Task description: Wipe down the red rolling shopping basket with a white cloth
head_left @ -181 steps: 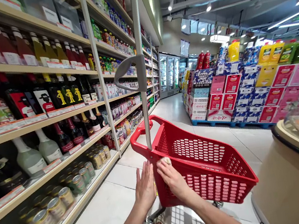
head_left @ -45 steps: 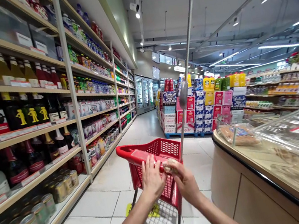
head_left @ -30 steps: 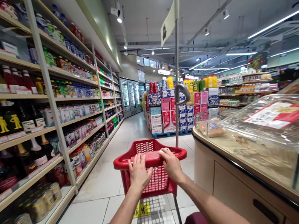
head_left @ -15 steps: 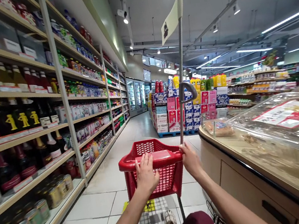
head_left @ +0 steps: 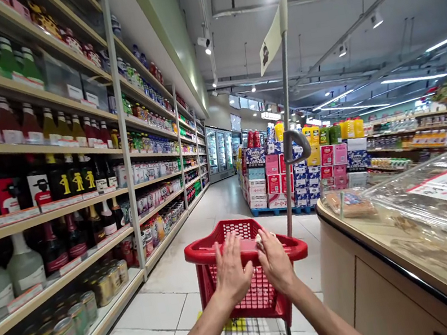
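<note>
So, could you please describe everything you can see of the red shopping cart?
The red shopping cart is a red plastic basket with perforated lattice walls and a thick smooth rim, riding on a thin metal frame above the white floor tiles. A grey pole with a hook and a small flag rises from its right rear corner. It stands upright in the aisle, facing away. The left hand and right hand rest on its near rim. Its inside is mostly hidden.
</note>
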`<state>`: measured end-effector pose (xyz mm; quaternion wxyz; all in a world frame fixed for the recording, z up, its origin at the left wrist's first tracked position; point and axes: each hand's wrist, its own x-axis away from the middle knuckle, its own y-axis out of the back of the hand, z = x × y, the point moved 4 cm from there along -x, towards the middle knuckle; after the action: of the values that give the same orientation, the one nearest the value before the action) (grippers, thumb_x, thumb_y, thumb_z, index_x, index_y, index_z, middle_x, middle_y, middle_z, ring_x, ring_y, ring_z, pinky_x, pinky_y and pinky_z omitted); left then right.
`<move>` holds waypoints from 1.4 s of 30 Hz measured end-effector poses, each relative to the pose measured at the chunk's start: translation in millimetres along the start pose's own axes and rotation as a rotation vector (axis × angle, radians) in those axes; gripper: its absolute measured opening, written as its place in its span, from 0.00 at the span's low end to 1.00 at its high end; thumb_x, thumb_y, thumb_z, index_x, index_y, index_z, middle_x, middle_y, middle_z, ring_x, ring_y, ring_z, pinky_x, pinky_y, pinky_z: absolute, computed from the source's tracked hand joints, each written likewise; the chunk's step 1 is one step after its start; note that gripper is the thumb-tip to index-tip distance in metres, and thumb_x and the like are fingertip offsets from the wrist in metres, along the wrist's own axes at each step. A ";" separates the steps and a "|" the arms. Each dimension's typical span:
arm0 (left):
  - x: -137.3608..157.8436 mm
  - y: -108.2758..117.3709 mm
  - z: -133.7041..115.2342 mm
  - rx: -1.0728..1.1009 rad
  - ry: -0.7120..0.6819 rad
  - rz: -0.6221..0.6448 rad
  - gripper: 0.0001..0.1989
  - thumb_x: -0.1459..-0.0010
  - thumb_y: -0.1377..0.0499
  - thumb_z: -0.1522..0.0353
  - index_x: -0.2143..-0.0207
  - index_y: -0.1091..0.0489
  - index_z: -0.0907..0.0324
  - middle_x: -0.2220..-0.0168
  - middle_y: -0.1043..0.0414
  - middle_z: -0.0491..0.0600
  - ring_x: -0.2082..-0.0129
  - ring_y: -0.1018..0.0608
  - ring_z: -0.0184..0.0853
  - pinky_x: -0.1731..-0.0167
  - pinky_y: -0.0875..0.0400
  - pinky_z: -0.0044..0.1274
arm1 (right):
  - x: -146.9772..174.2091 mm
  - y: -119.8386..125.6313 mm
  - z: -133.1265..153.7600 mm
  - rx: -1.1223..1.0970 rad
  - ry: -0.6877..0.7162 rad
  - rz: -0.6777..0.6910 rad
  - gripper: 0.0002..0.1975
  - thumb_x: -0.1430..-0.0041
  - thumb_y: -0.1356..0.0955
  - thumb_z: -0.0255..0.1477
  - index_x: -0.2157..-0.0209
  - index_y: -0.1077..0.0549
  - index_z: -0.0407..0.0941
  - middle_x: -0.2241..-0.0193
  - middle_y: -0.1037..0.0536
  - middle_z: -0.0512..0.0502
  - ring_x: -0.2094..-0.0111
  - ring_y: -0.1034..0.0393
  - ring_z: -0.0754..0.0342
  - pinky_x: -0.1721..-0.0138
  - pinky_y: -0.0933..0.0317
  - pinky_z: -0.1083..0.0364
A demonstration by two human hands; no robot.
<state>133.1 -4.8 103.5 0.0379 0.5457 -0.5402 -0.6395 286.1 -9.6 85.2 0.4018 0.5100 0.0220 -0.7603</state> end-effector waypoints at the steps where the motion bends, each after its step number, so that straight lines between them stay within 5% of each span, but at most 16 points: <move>1: -4.6 -1.0 -8.4 0.035 -0.016 0.003 0.29 0.47 0.53 0.68 0.42 0.53 0.64 0.40 0.53 0.56 0.40 0.51 0.38 0.43 0.58 0.41 | 0.2 -5.6 7.4 -0.082 -0.005 0.016 0.23 0.42 0.43 0.32 0.45 0.41 0.44 0.48 0.35 0.40 0.45 0.45 0.48 0.46 0.50 0.44; 5: -27.7 -18.4 -38.4 0.097 0.012 0.140 0.25 0.41 0.60 0.65 0.41 0.54 0.60 0.41 0.50 0.54 0.41 0.47 0.36 0.45 0.50 0.37 | 0.4 -10.0 12.0 -0.372 -0.096 0.016 0.25 0.38 0.51 0.35 0.40 0.55 0.46 0.49 0.33 0.41 0.50 0.38 0.53 0.51 0.42 0.48; 8: -35.5 -24.3 -46.1 0.079 -0.077 0.198 0.23 0.43 0.54 0.62 0.45 0.45 0.56 0.47 0.38 0.50 0.46 0.37 0.36 0.44 0.52 0.38 | 3.4 3.2 -6.1 -0.284 -0.152 -0.154 0.27 0.39 0.49 0.37 0.41 0.54 0.43 0.49 0.34 0.38 0.50 0.37 0.50 0.52 0.43 0.46; 10: -33.3 -15.4 -32.4 0.058 -0.093 0.144 0.18 0.45 0.51 0.63 0.51 0.39 0.52 0.53 0.31 0.45 0.52 0.31 0.34 0.43 0.56 0.40 | 5.5 6.4 -11.6 -0.113 -0.097 -0.164 0.27 0.41 0.46 0.40 0.44 0.45 0.42 0.50 0.33 0.38 0.49 0.39 0.48 0.49 0.49 0.42; 13: -24.8 7.9 12.6 -0.039 0.077 0.039 0.12 0.45 0.51 0.66 0.59 0.33 0.50 0.59 0.28 0.42 0.57 0.28 0.33 0.44 0.55 0.40 | 7.0 1.7 -7.6 0.020 0.001 -0.091 0.24 0.41 0.47 0.38 0.48 0.38 0.43 0.55 0.28 0.41 0.52 0.37 0.49 0.47 0.53 0.41; 16: -20.2 20.0 40.5 -0.114 0.236 -0.045 0.15 0.42 0.56 0.70 0.58 0.34 0.60 0.55 0.31 0.53 0.52 0.31 0.42 0.47 0.51 0.44 | 6.0 -0.9 -2.7 0.028 -0.026 -0.084 0.24 0.40 0.48 0.38 0.47 0.39 0.42 0.59 0.26 0.42 0.56 0.34 0.50 0.51 0.48 0.44; 19: -23.0 6.3 23.7 -0.111 0.215 -0.053 0.18 0.43 0.55 0.68 0.53 0.37 0.65 0.50 0.35 0.57 0.47 0.37 0.44 0.48 0.43 0.38 | 5.3 0.4 -4.7 0.036 -0.052 -0.049 0.24 0.40 0.49 0.38 0.47 0.39 0.43 0.60 0.25 0.43 0.60 0.32 0.49 0.55 0.44 0.46; 23: -24.3 -5.3 2.1 -0.065 0.057 -0.024 0.20 0.44 0.51 0.66 0.49 0.40 0.59 0.47 0.38 0.49 0.45 0.38 0.37 0.45 0.46 0.24 | 6.6 6.3 -11.9 0.010 -0.029 -0.013 0.24 0.40 0.49 0.38 0.48 0.38 0.42 0.61 0.24 0.44 0.59 0.32 0.50 0.56 0.42 0.48; 28: -19.3 14.0 39.3 -0.086 0.146 -0.054 0.16 0.41 0.58 0.70 0.58 0.34 0.62 0.58 0.29 0.54 0.55 0.29 0.40 0.52 0.38 0.38 | 6.7 2.0 -9.5 0.037 -0.018 -0.015 0.25 0.41 0.48 0.38 0.49 0.37 0.41 0.60 0.25 0.43 0.60 0.32 0.49 0.55 0.43 0.47; 34: -19.9 -0.2 7.0 -0.048 -0.037 -0.073 0.16 0.41 0.57 0.70 0.54 0.35 0.58 0.51 0.33 0.46 0.49 0.34 0.33 0.47 0.41 0.22 | 8.1 -1.5 -14.1 0.118 0.078 0.003 0.23 0.41 0.47 0.37 0.49 0.37 0.42 0.56 0.27 0.42 0.57 0.34 0.50 0.52 0.47 0.46; 39: -15.7 16.3 41.7 -0.070 0.014 -0.175 0.17 0.40 0.59 0.72 0.59 0.33 0.62 0.61 0.27 0.51 0.58 0.27 0.35 0.55 0.33 0.30 | 15.1 4.6 -24.2 0.284 0.060 -0.091 0.24 0.40 0.48 0.37 0.50 0.36 0.39 0.53 0.30 0.39 0.50 0.39 0.48 0.46 0.58 0.41; 42: -15.8 6.1 40.2 -0.077 0.021 -0.207 0.16 0.40 0.59 0.72 0.57 0.34 0.63 0.59 0.28 0.53 0.56 0.28 0.35 0.55 0.32 0.31 | 16.0 2.8 -23.5 0.350 0.034 -0.063 0.24 0.40 0.48 0.38 0.50 0.36 0.40 0.54 0.29 0.41 0.51 0.39 0.48 0.47 0.60 0.40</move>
<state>106.5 28.9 111.1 -0.0016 0.6035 -0.4556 -0.6544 303.2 -10.4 62.3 0.2827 0.5839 -0.0880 -0.7559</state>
